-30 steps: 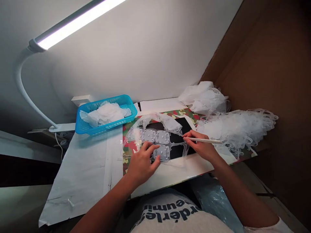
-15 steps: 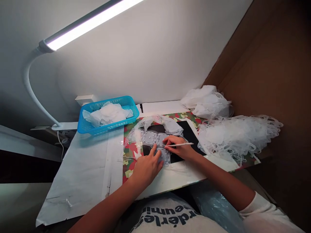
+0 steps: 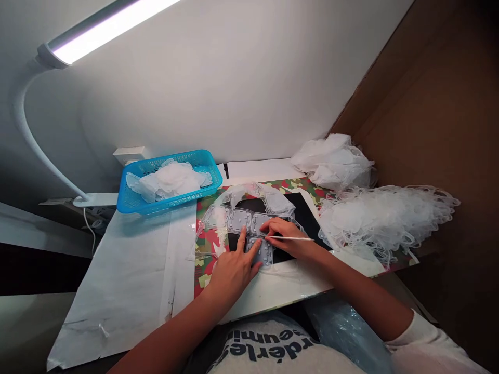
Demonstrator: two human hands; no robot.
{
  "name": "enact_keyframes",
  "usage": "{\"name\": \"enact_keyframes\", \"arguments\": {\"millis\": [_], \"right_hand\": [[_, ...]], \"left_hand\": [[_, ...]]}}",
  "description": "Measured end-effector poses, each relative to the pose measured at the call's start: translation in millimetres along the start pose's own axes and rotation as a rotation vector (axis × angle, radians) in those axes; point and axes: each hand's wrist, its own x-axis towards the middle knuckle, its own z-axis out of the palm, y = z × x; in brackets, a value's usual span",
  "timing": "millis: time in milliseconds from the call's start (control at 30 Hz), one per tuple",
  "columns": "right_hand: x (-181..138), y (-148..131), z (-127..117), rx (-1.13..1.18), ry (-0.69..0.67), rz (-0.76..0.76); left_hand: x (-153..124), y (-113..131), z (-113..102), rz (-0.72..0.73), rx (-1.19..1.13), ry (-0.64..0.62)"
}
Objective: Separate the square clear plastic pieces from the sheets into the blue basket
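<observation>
Right hand (image 3: 286, 238): fingers pinch a slender white stick (image 3: 299, 238) near its end, presumably for fine control. Left hand (image 3: 234, 267): fingers spread on a grey, translucent plastic sheet (image 3: 239, 220), apparently steadying it over a camouflage-patterned board (image 3: 204, 278); blue perforated basket (image 3: 150, 208) at its ten o'clock.

- You are wearing the camera on your head, facing it forward and down.
- It is looking past your printed shirt (image 3: 268, 345), from near above your left hand (image 3: 233, 270) and right hand (image 3: 290, 236).
- It is framing the wall (image 3: 234, 104) beyond and cropping the gooseneck lamp (image 3: 113, 34).
</observation>
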Motion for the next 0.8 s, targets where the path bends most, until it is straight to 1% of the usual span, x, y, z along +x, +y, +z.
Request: {"name": "enact_keyframes", "arguments": {"millis": [100,200,267,300,333,367,433,500,533,567,600,633,667,700,733,767,800], "right_hand": [[-1,0,2,-0.006,-0.037,-0.039],[3,2,9,-0.066,-0.025,-0.128],[8,6,7,-0.099,0.015,-0.142],[11,10,1,-0.105,0.081,-0.104],[13,15,-8,-0.108,0.193,-0.033],[14,22,-19,-0.108,0.342,0.058],[14,37,-45,-0.086,0.689,0.248],[10,49,-67,0.079,0.907,0.349],[7,51,-74,0.214,0.983,0.374],[3,50,-77,0.372,1.022,0.387],[-1,46,-77,0.533,1.027,0.393],[-6,38,-74,0.682,0.985,0.401],[-10,27,-67,0.811,0.903,0.412],[-14,14,-59,0.919,0.790,0.426],[-17,0,-49,1.008,0.660,0.446],[-19,-14,-39,1.080,0.554,0.459],[-21,-27,-29,1.134,0.469,0.464]], "left_hand": [[1,-2,1,0.013,0.042,-0.018],[1,-1,-2,-0.007,0.019,-0.040],[2,2,-6,-0.028,0.035,-0.057],[2,3,-8,-0.037,0.057,-0.068],[2,4,-10,-0.041,0.083,-0.079],[2,5,-12,-0.038,0.107,-0.086],[2,7,-14,-0.023,0.136,-0.084],[2,7,-15,-0.015,0.165,-0.091],[2,7,-16,-0.018,0.191,-0.110],[3,7,-18,-0.021,0.220,-0.133],[3,7,-20,-0.021,0.237,-0.149],[5,7,-23,-0.019,0.226,-0.141],[6,7,-26,-0.017,0.171,-0.107],[8,8,-29,-0.016,0.063,-0.060],[10,8,-32,-0.020,-0.094,-0.017],[12,9,-34,-0.033,-0.286,0.005],[14,10,-36,-0.051,-0.492,-0.003]]}}
